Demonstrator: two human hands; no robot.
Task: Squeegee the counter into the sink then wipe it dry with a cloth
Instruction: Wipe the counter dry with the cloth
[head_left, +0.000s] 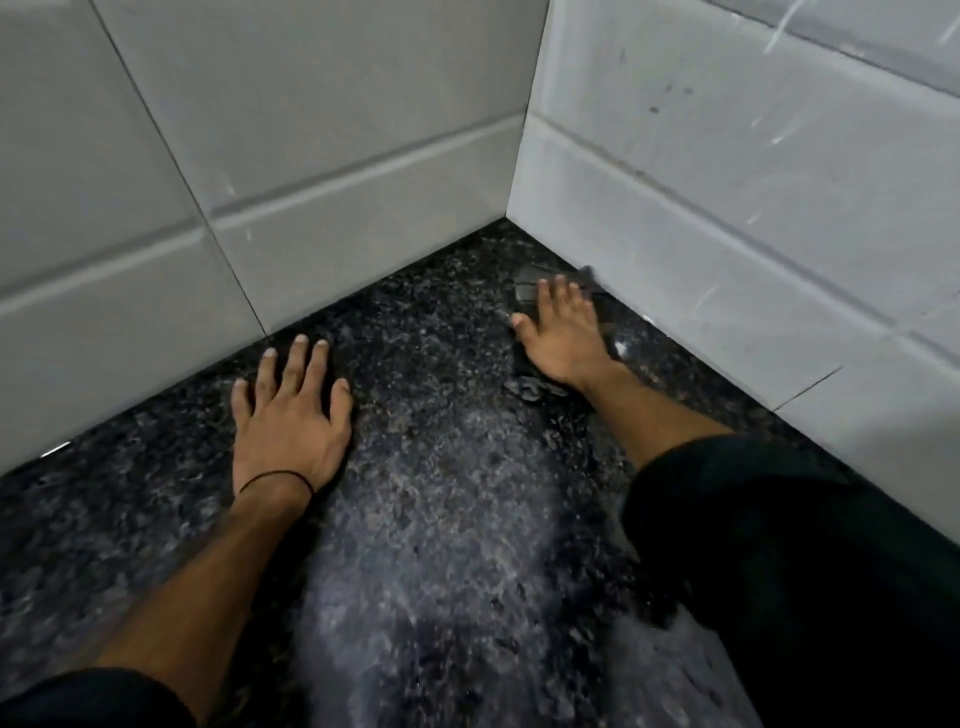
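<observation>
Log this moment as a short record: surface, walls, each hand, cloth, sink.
surface: dark speckled counter, pale sheen down the middle
walls: white tiles meeting at a corner
left hand: flat on counter, fingers spread, holding nothing
right hand: pressed flat on a dark cloth near the corner, by the right wall
cloth: partly hidden under the hand, blurred
sink: not in view
squeegee: not in view

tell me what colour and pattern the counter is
The counter is black stone with fine grey-white speckles, shown in the head view.
</observation>
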